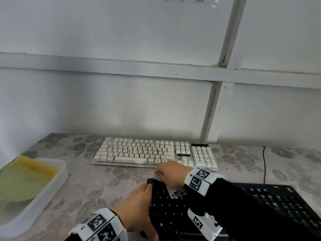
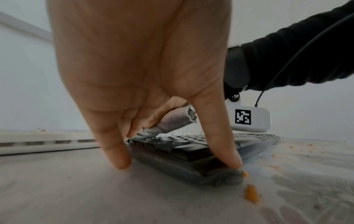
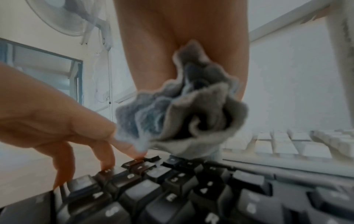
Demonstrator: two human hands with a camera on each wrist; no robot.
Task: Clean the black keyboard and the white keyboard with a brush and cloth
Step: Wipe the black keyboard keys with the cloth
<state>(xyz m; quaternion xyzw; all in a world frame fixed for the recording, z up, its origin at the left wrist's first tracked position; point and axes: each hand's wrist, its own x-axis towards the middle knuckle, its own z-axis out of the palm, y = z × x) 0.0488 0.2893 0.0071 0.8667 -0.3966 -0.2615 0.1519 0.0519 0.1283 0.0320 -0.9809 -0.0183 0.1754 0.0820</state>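
Head view: black keyboard [image 1: 251,202] lying at the near right of the table [image 1: 97,185], white keyboard [image 1: 154,153] just behind it against the wall, keys stained orange in places. Right hand [image 1: 169,173] over the black keyboard's far left corner, fingers curled round a bunched grey cloth [image 1: 175,191] pressed onto the top key rows. Left hand [image 1: 137,204] along the keyboard's left edge, fingers resting on that edge and corner. Far left of the table: clear plastic tray [image 1: 59,181] holding a brush [image 1: 33,166] with yellow bristles and a green body. Black cable [image 1: 264,164] running up past the right end of the white keyboard. Left wrist view: left hand [image 2: 138,72] spread, fingertips [image 2: 119,159] pointing down, one on the table beside the keyboard's end, another on its near corner; cloth [image 2: 176,121] rolled in the right hand beyond, touching the keys; orange crumbs [image 2: 250,195] on the table by the corner. Right wrist view: right hand [image 3: 182,37] gripping the crumpled cloth [image 3: 191,109] above the black keys [image 3: 153,189]; left hand's fingers [image 3: 107,153] touching the key tops at the left; white keyboard [image 3: 296,144] behind; wall fan [image 3: 63,18] up left.
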